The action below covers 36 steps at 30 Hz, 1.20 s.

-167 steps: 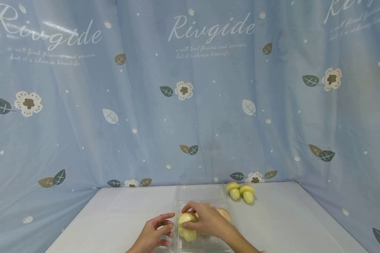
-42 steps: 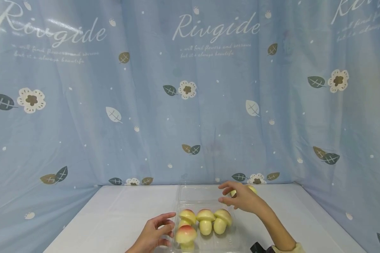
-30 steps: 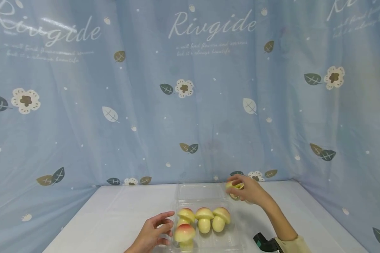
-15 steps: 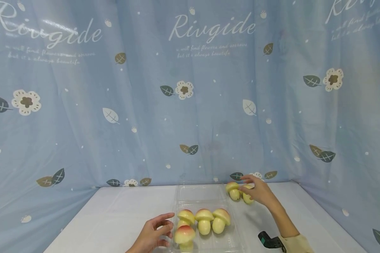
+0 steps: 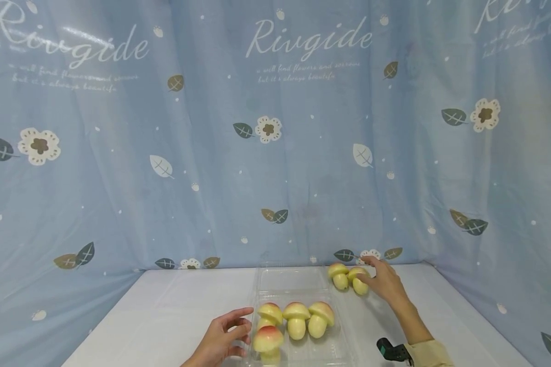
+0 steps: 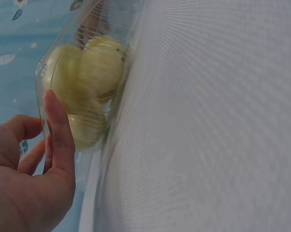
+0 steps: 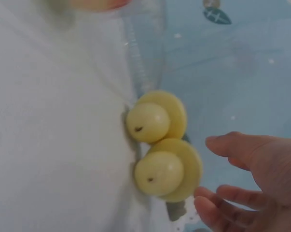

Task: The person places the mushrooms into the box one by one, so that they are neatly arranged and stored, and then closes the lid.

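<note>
One mushroom (image 5: pixel 361 287) is partly hidden by the right hand (image 5: pixel 386 282), now farther right; its fingers, like the left hand's (image 5: pixel 221 338), hang loose.

White script on the blue curtain (image 5: pixel 303 163) reads "Rivgide" twice, with smaller lines beneath, seemingly "will find flowers and sorrows" and "but it's always beautifu"; a third print, at right, is cut off.
</note>
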{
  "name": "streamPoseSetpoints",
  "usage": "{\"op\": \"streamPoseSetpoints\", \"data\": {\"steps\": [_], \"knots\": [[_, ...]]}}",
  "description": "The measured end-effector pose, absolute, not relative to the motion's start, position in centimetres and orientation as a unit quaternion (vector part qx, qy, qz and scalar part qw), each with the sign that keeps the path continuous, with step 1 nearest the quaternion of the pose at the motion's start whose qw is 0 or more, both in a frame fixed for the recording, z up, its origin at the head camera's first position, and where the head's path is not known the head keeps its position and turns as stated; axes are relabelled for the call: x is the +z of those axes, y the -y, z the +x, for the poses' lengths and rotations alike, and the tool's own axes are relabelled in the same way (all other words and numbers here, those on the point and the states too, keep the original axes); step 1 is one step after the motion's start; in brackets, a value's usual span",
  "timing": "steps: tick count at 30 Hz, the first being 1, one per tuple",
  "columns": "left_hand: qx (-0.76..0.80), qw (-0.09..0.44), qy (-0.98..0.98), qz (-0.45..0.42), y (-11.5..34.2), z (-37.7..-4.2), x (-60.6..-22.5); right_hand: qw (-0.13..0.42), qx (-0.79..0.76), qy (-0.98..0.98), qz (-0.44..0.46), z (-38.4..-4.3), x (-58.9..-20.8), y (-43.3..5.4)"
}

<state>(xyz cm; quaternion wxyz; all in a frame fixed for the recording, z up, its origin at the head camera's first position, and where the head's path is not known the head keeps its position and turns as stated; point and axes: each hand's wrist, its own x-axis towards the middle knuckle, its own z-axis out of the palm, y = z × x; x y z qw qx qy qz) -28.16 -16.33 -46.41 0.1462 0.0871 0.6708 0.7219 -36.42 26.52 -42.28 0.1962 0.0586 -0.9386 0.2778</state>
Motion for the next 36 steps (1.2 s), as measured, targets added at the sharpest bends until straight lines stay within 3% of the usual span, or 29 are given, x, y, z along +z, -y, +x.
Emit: {"op": "streamPoseSetpoints", "data": {"steps": [12,36], "knots": [[0.721,0.155,-0.668,0.099,16.3,-28.4,-46.2,0.157,0.281,0.946,0.031,-36.8,-44.3,-27.3],[0.721,0.143,-0.671,0.097,16.5,-28.1,-46.2,0.138,0.291,0.946,0.034,-37.3,-44.5,-26.1]]}}
